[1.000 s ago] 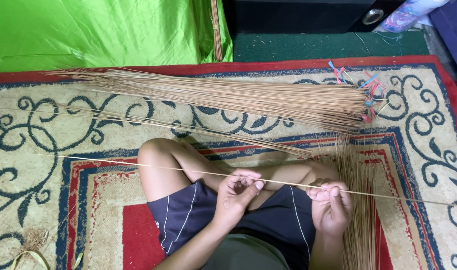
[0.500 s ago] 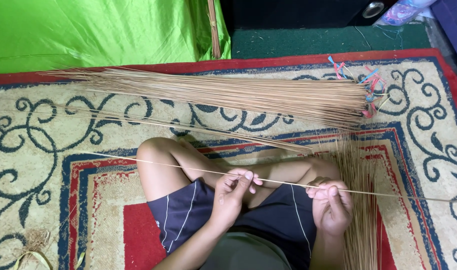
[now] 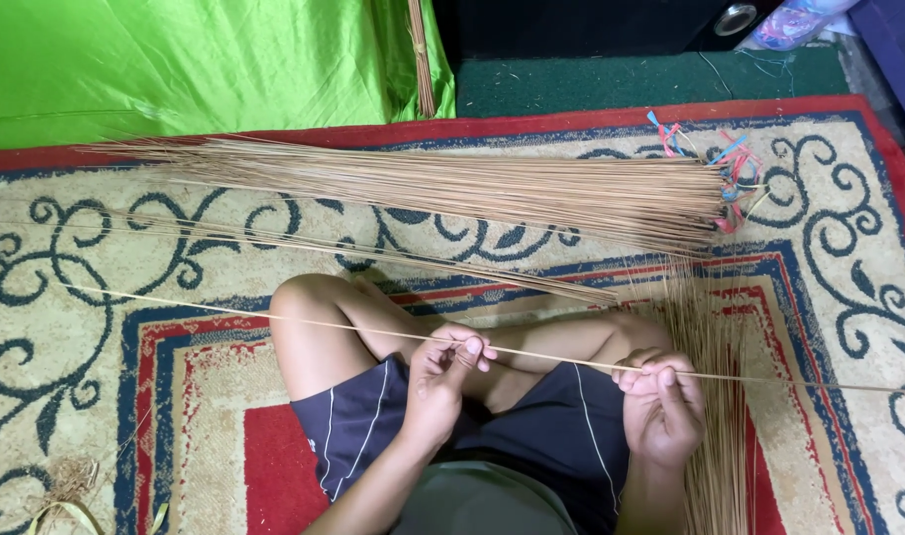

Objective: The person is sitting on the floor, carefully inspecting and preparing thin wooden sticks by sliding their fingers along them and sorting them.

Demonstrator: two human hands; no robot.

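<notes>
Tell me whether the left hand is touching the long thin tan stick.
Touching: the head view shows the left hand pinching the long thin tan stick between its fingers.

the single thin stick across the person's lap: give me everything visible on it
The thin stick is one long, very slender, pale tan strand, like a dried palm-leaf rib. It lies nearly level, sloping slightly down from its left tip over the patterned rug to beyond the frame's right edge. It looks straight and unbroken. The left hand pinches it above the crossed legs, the right hand pinches it further along. It passes above the knee and is apart from the big bundle.
</notes>
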